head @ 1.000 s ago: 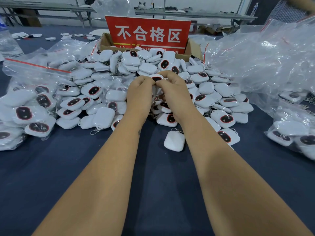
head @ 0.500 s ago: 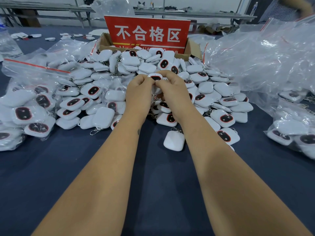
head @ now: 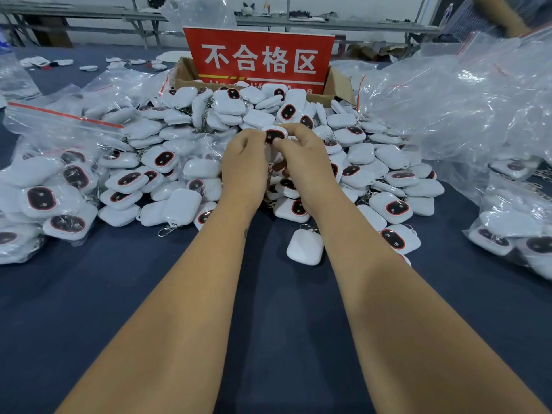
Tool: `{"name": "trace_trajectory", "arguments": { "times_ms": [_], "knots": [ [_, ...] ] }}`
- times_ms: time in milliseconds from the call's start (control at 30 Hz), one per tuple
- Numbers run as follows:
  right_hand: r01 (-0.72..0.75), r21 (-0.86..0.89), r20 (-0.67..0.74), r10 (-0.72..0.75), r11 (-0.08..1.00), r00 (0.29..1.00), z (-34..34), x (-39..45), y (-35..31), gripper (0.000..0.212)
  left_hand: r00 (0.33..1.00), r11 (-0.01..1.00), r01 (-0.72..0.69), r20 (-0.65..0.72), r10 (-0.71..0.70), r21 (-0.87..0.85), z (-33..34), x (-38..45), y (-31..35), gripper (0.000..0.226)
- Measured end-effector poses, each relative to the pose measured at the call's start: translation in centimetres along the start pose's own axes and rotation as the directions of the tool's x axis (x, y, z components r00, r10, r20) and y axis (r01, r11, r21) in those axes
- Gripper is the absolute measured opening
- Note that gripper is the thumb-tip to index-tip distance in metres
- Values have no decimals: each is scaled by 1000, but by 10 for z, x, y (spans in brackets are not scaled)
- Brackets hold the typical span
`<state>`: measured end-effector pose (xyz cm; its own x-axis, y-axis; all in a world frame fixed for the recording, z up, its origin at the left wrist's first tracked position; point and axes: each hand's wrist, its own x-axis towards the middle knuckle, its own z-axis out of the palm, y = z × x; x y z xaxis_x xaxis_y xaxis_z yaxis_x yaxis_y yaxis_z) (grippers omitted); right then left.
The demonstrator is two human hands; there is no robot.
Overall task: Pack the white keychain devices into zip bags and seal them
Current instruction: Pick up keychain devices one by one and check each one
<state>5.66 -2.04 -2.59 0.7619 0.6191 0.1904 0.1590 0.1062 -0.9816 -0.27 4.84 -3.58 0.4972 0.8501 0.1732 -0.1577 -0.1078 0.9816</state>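
A big heap of white keychain devices point(head: 352, 162) with dark oval faces lies on the dark blue table point(head: 268, 324). Above the heap's front, my left hand point(head: 243, 168) and my right hand point(head: 304, 165) meet, both pinching one white device point(head: 275, 133) held face toward me. Whether a clear zip bag is around it I cannot tell. A metal chain hangs down between my hands. One single device point(head: 305, 246) lies face down by my right forearm.
Filled zip bags with red seals point(head: 50, 174) lie at the left, more point(head: 519, 234) at the right. A mound of clear empty bags point(head: 466, 94) rises at the right. A red sign point(head: 259, 59) stands in a cardboard box point(head: 340, 83) behind the heap. Another person's arm point(head: 501, 13) shows top right.
My hands stayed together over the heap. The device between my fingertips has risen slightly and shows more of its dark face.
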Motion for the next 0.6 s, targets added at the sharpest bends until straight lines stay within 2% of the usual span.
{"name": "trace_trajectory", "arguments": {
  "times_ms": [67, 200, 367, 500, 600],
  "knots": [
    [-8, 67, -61, 12, 998, 998, 0, 0, -2, 11, 999, 1000, -25, -28, 25, 3, -1, 1, -1, 24],
    [-26, 250, -186, 74, 968, 980, -4, 4, -7, 14, 992, 994, -88, -85, 93, 63, -4, 5, 0, 28],
    [28, 518, -133, 48, 855, 990, -4, 3, -18, 13, 985, 997, -72, -158, 75, 21, -7, 8, 4, 29],
    [36, 571, -81, 12, 820, 997, 0, -1, -21, 14, 990, 997, -76, -119, 78, 21, -8, 8, 7, 29],
    [42, 485, -78, -5, 874, 997, 2, -1, -17, 15, 991, 997, -79, -104, 80, 16, -8, 6, 7, 29]
  ]
}}
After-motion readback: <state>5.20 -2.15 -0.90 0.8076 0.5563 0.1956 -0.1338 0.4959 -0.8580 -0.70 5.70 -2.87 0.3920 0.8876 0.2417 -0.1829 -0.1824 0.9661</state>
